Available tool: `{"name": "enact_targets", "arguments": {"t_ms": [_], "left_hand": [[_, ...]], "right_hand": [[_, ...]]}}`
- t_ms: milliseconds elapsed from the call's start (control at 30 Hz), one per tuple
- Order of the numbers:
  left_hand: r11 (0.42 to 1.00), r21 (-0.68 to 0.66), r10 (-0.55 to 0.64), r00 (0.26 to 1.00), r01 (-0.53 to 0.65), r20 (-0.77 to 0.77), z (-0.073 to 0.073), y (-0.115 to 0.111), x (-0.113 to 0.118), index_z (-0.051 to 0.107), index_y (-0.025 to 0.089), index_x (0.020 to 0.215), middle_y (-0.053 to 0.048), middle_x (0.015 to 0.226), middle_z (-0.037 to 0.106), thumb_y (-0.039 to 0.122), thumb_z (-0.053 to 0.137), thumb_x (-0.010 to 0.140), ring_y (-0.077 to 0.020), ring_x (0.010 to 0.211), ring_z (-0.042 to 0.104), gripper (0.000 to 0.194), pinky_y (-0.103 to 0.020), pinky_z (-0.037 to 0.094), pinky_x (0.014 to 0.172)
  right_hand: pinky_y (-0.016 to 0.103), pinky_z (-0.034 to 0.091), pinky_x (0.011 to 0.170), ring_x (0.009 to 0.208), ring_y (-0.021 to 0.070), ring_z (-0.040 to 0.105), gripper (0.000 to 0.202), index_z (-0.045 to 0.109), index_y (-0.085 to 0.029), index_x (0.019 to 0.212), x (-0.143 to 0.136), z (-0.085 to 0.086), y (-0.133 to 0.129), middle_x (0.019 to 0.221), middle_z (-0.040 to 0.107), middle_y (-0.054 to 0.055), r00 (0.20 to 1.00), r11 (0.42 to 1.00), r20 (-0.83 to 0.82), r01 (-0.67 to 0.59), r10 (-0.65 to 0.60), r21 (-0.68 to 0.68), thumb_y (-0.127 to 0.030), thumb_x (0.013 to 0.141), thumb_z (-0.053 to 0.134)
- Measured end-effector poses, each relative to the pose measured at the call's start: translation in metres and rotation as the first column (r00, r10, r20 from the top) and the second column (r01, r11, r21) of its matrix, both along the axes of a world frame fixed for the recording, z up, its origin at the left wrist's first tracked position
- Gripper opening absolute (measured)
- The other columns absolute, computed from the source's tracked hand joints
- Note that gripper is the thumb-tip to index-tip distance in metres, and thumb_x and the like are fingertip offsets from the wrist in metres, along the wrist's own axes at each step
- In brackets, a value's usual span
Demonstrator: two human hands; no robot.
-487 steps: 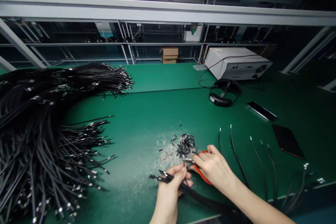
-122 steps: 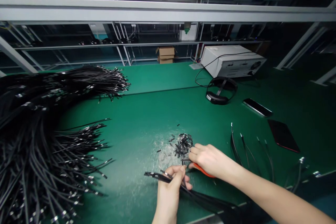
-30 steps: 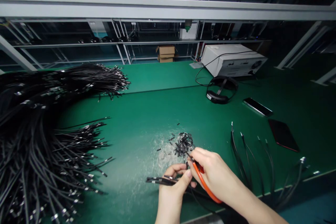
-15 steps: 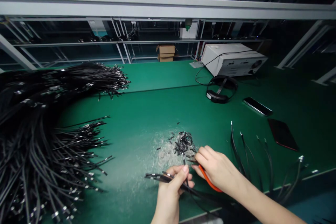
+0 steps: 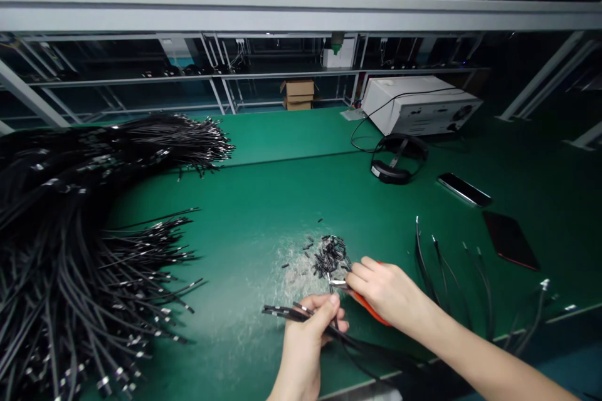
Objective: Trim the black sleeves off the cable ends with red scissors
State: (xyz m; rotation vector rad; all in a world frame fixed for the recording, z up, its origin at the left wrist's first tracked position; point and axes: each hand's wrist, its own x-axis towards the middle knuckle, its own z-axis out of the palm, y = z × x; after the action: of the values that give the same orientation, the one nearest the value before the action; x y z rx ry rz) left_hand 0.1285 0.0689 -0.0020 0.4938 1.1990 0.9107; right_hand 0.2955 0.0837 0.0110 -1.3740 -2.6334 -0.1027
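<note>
My left hand [image 5: 310, 332] is closed around several black cables [image 5: 282, 312], their ends poking out to the left. One cable end stands up between its thumb and fingers. In my right hand [image 5: 383, 288] is a pair of scissors or snips with orange handles [image 5: 369, 310]; its metal blades [image 5: 337, 284] lie at that upright cable end. Just beyond the blades is a small pile of short black cut pieces [image 5: 330, 255], with clear scraps [image 5: 296, 272] scattered around it on the green mat [image 5: 263, 207].
Large bundles of black cables [image 5: 70, 250] cover the left side. Toward the right are a black headband-like device [image 5: 397, 160], a phone [image 5: 464, 190], a dark flat tablet-like object [image 5: 510, 240] and loose cables [image 5: 426, 269]. A white boxy machine [image 5: 418, 106] stands behind.
The orange-handled tool has moved slightly up and left, its blades now at the upright cable end. My left hand keeps its hold on the cables, almost still.
</note>
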Motion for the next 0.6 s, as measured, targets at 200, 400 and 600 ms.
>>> {"name": "enact_targets", "arguments": {"t_ms": [200,400,600], "left_hand": [[1.0,0.024,-0.013,1.0,0.013,0.01,0.004,0.003,-0.001,0.065,0.011,0.07,-0.002,0.057,0.065,0.029,0.075,0.064,-0.0109,0.049,0.059,0.021,-0.021,0.045,0.051],[1.0,0.024,-0.013,1.0,0.013,-0.001,0.0,0.009,0.0,0.064,0.011,0.067,-0.002,0.057,0.065,0.029,0.076,0.062,-0.0111,0.048,0.059,0.022,-0.021,0.045,0.05],[0.999,0.037,-0.022,1.0,0.023,-0.022,-0.006,0.015,0.001,0.064,0.011,0.067,-0.003,0.058,0.065,0.03,0.075,0.062,-0.0119,0.049,0.059,0.022,-0.022,0.045,0.05]], "right_hand": [[0.028,0.027,0.05,0.07,0.0161,0.048,0.011,0.052,-0.019,0.076,0.002,0.006,0.011,0.073,0.057,0.001,0.999,0.998,0.017,-0.033,0.034,-0.049,-0.017,0.087,0.051],[0.027,0.023,0.046,0.069,0.016,0.05,0.011,0.053,-0.02,0.075,0.003,0.003,0.022,0.073,0.058,0.0,0.997,0.994,0.057,-0.052,0.058,-0.099,-0.022,0.086,0.053],[0.026,0.024,0.047,0.072,0.0175,0.053,0.009,0.055,-0.02,0.077,0.003,0.006,0.03,0.075,0.06,0.001,0.992,0.986,0.113,-0.041,0.059,-0.159,-0.025,0.084,0.057]]}}
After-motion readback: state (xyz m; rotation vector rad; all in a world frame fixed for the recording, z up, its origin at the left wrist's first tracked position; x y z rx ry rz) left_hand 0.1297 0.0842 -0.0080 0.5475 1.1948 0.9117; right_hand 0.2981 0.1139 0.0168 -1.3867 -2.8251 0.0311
